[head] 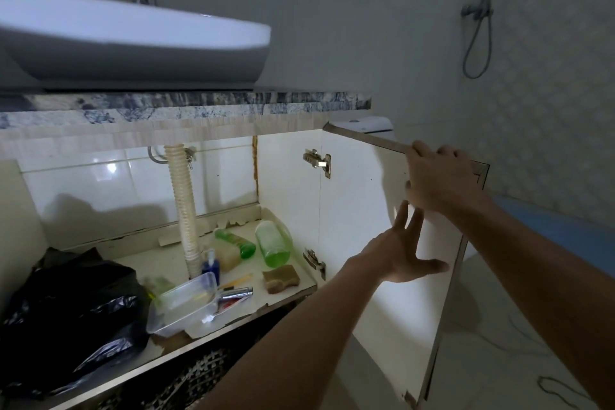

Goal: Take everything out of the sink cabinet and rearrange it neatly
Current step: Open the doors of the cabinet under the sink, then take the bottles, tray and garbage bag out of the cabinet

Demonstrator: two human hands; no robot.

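The sink cabinet stands open, its right door [359, 216] swung outward. My right hand [439, 176] grips the door's top edge. My left hand [404, 250] is spread with straight fingers against the door's inner face. On the cabinet floor [299, 286] lie a black plastic bag [70, 316], a clear plastic tub [183, 306], a small blue pump bottle [210, 265], two green bottles [273, 243] [234, 240] on their sides, a brown sponge [280, 280], a metal cylinder [236, 293] and a thin stick [234, 282].
A ribbed drain hose [184, 206] runs down through the cabinet's middle. The white basin [139, 43] and marbled counter edge [199, 101] overhang above. A shower hose [479, 40] hangs on the tiled wall at right. A perforated mat [193, 383] lies below the cabinet.
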